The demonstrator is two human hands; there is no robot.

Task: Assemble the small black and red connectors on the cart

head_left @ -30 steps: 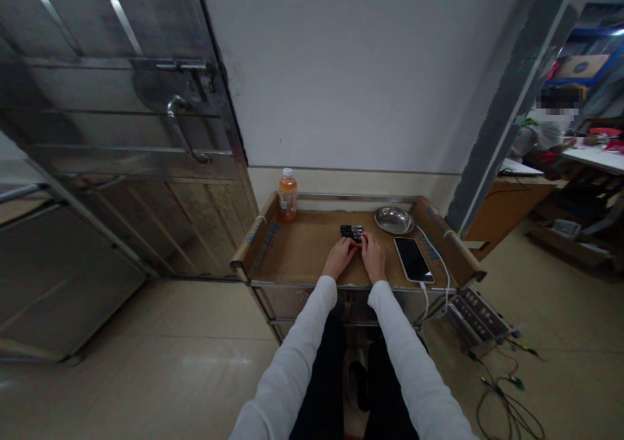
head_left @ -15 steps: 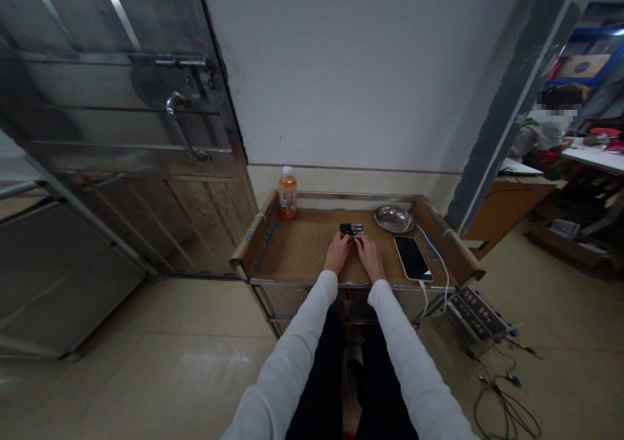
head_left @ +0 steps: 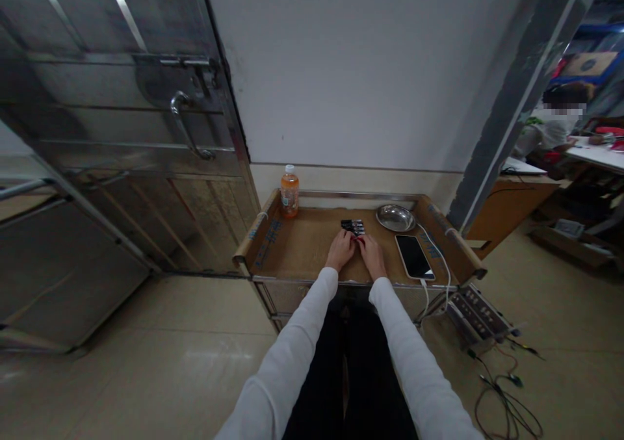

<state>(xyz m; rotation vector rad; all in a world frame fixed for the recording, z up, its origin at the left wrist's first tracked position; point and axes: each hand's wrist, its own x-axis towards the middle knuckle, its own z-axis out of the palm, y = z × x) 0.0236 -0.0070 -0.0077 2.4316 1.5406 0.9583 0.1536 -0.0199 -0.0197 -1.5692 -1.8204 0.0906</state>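
Several black pens with pale bands, apparently markers [head_left: 351, 224], lie side by side on the cardboard-lined top of a cart [head_left: 302, 251]. Just in front of them, my left hand [head_left: 341, 250] and my right hand [head_left: 372, 255] meet almost fingertip to fingertip. The fingers of both are bent and closed. A small dark-red thing [head_left: 357, 238] shows between the fingertips. It is mostly covered, so its kind cannot be made out.
An orange drink bottle [head_left: 289, 193] stands upright at the back left. To the right are a round metal dish [head_left: 395, 218] and a phone [head_left: 414, 257] with a white cable [head_left: 441, 258]. Raised cardboard sides edge the cart. Beside it, cables [head_left: 507, 394] lie on the floor.
My hands stay in front of the pens, with slight finger movement. More of the dark-red thing shows between the fingertips now. The whole view has shifted a little.
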